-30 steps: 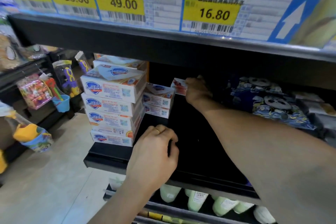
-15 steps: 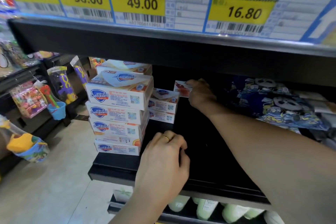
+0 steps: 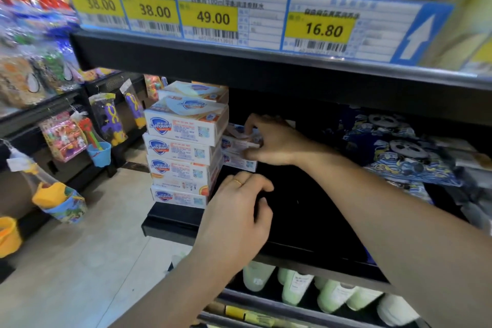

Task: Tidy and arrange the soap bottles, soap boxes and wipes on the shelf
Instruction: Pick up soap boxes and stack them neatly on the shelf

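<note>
A tall stack of white Safeguard soap boxes (image 3: 186,128) stands at the left end of the black shelf (image 3: 306,210). Right behind it sits a shorter stack of small soap boxes (image 3: 238,161). My right hand (image 3: 277,141) reaches in and grips the top small soap box (image 3: 239,138), fingers over it and thumb at its front. My left hand (image 3: 239,210) rests on the shelf near the front, fingers loosely curled, holding nothing I can see. Blue panda-print wipes packs (image 3: 394,152) lie to the right.
Pale green soap bottles (image 3: 292,285) stand on the shelf below. Yellow price tags (image 3: 213,18) line the upper shelf edge close overhead. Bagged toys (image 3: 106,120) hang on a rack to the left, across a tiled aisle floor (image 3: 80,261).
My right hand moved left from the back of the shelf with a small box and now sits on the short stack. My left hand stayed put on the shelf.
</note>
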A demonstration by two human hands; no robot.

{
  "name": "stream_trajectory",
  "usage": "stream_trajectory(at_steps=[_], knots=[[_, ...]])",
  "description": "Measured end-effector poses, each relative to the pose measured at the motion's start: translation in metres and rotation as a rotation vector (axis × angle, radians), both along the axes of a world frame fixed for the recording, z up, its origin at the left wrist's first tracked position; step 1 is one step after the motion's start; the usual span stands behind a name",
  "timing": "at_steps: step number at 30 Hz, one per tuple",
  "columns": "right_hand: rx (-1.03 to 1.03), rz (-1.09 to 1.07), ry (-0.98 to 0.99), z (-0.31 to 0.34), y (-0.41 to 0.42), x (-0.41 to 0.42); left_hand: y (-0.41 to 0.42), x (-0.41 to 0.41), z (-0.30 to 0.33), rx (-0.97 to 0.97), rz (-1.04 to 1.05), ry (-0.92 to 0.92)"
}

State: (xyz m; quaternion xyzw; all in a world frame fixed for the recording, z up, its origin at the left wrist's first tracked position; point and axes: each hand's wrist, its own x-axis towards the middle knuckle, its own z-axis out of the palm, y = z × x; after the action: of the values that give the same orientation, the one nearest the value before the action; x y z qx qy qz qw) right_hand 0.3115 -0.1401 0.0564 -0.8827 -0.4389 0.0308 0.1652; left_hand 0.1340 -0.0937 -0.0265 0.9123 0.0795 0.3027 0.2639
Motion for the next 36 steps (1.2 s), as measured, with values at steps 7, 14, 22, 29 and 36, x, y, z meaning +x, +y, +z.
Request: stream_trajectory(at_steps=[7,14,22,29,36], knots=[[0.063,-0.116,0.092,0.005,-0.004,0.014,0.002,0.007,0.008,0.191,0.058,0.164],[0.004,-0.235,0.220,0.023,-0.018,0.052,0.000,0.058,0.033,0.479,0.207,0.474],[-0.031,-0.243,0.276,0.000,-0.001,0.077,0.018,0.085,0.034,0.625,0.240,0.598],[0.050,-0.266,0.320,0.012,0.002,0.060,0.018,0.087,0.022,0.553,0.149,0.490],[-0.053,-0.242,0.331,0.023,-0.002,0.049,0.010,0.125,0.010,0.465,0.039,0.335]])
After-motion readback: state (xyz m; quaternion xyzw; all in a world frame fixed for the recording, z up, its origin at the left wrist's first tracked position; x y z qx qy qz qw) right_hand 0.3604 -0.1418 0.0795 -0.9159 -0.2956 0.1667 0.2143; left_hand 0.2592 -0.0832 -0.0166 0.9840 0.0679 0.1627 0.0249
